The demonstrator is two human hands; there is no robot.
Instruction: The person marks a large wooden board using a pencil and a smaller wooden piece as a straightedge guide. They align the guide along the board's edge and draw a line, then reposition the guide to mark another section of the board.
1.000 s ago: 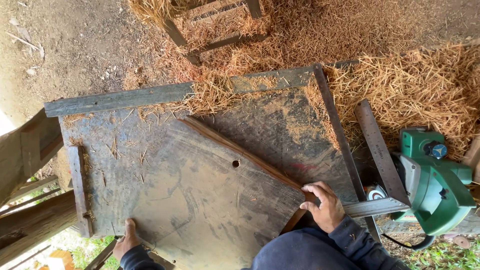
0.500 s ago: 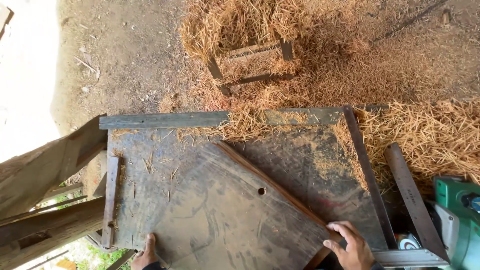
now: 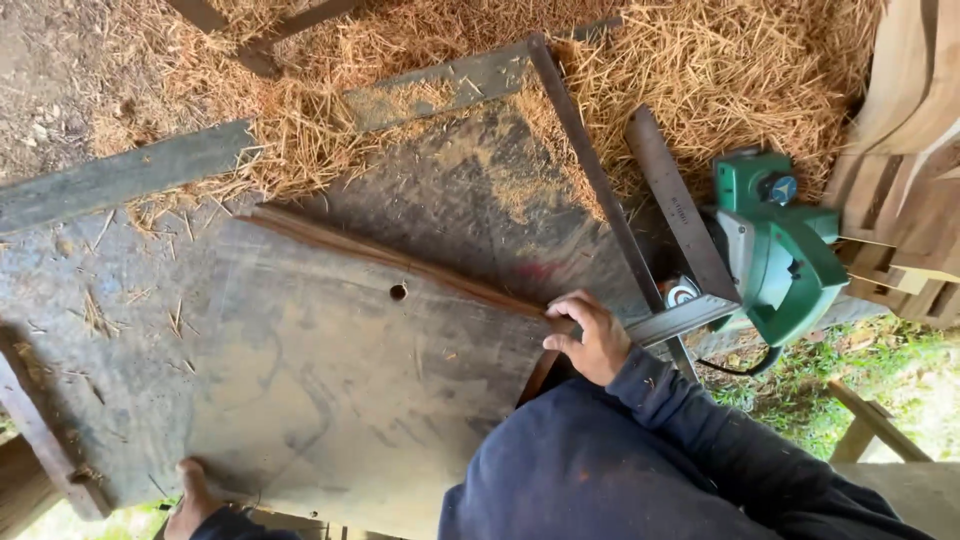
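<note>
View has swung right, revealing the green power tool (image 3: 775, 245); right hand (image 3: 590, 338) fingers curl over the board (image 3: 330, 370) corner, left hand (image 3: 190, 497) grips its near edge—best held flat on the desk (image 3: 480, 190).

**My open-air woodworking spot**

I'm at a rough outdoor carpentry bench (image 3: 480, 200) dusted with sawdust; wood shavings (image 3: 720, 70) heap on the dirt; a green power planer (image 3: 775, 245) sits beside stacked planks (image 3: 905, 150); grass (image 3: 870, 370) shows beyond.
</note>
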